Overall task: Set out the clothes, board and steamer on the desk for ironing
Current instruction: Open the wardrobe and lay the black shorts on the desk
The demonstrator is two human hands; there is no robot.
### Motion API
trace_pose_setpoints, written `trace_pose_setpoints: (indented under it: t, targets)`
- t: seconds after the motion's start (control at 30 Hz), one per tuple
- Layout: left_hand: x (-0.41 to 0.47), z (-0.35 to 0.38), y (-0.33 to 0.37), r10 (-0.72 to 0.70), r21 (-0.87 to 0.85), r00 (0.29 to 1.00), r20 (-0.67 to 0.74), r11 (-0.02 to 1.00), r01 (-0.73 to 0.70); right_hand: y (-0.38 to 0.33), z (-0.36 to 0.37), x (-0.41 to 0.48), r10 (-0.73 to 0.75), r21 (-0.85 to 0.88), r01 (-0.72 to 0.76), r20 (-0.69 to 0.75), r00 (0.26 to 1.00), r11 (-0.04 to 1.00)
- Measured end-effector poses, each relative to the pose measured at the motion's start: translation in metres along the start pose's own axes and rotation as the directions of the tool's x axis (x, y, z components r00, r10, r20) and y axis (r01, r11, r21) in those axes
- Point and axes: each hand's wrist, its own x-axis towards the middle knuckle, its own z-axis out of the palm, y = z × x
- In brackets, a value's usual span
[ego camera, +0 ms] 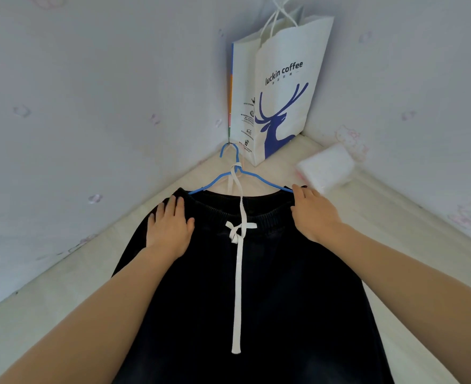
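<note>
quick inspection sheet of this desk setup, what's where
surface: pale desk in a wall corner, trousers lying across it
job's things: dark trousers laid flat on a blue hanger, white drawstring tied at the waist; board and steamer not seen
clutter: paper bag standing in the corner; white soft packet by the right wall
hands: left hand flat on the waistband; right hand on the waistband's right corner by the hanger end, grip unclear
cables: nothing seen
surroundings: pale patterned walls on two sides

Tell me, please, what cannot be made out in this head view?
Head view only:
dark trousers: legs cut off by bottom edge.
blue hanger: right end covered by right hand; grip unclear.
paper bag: side print too small.
white bundle: blurred.
Board, steamer: out of view.
</note>
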Motion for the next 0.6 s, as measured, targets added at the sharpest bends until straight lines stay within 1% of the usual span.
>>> trace_pose_setpoints:
  t: [0.07, 0.17, 0.27, 0.33, 0.47, 0.5, 0.53, 0.6]
  targets:
    - [-0.024, 0.001, 0.013, 0.064, 0.047, 0.997, 0.042, 0.997, -0.066, -0.001, 0.000, -0.025, -0.014, 0.024, 0.013, 0.013, 1.000, 1.000]
    - [-0.070, 0.007, 0.038, 0.136, 0.043, 0.987, 0.082, 0.989, -0.140, -0.002, 0.006, -0.072, -0.035, 0.046, 0.034, 0.021, 0.999, 0.998]
    - [-0.122, 0.019, 0.058, 0.189, 0.014, 0.978, 0.083, 0.982, -0.191, -0.003, 0.020, -0.128, -0.041, 0.091, 0.037, 0.052, 0.998, 0.995]
    - [-0.163, 0.029, 0.068, 0.223, 0.002, 0.973, 0.060, 0.975, -0.223, -0.003, 0.032, -0.172, -0.062, 0.088, 0.056, 0.074, 0.995, 0.995]
    - [-0.242, 0.055, 0.079, 0.248, -0.053, 0.968, 0.044, 0.968, -0.246, -0.001, 0.052, -0.248, -0.083, 0.084, 0.076, 0.092, 0.992, 0.994]
    - [-0.257, 0.058, 0.082, 0.253, -0.076, 0.966, 0.061, 0.966, -0.248, -0.002, 0.052, -0.264, -0.085, 0.097, 0.074, 0.113, 0.990, 0.993]
    - [-0.271, 0.062, 0.084, 0.244, -0.092, 0.967, 0.066, 0.967, -0.238, -0.002, 0.056, -0.278, -0.082, 0.109, 0.069, 0.122, 0.989, 0.992]
    - [-0.288, 0.071, 0.082, 0.201, -0.108, 0.979, 0.044, 0.975, -0.196, -0.005, 0.063, -0.294, -0.090, 0.073, 0.082, 0.113, 0.990, 0.994]
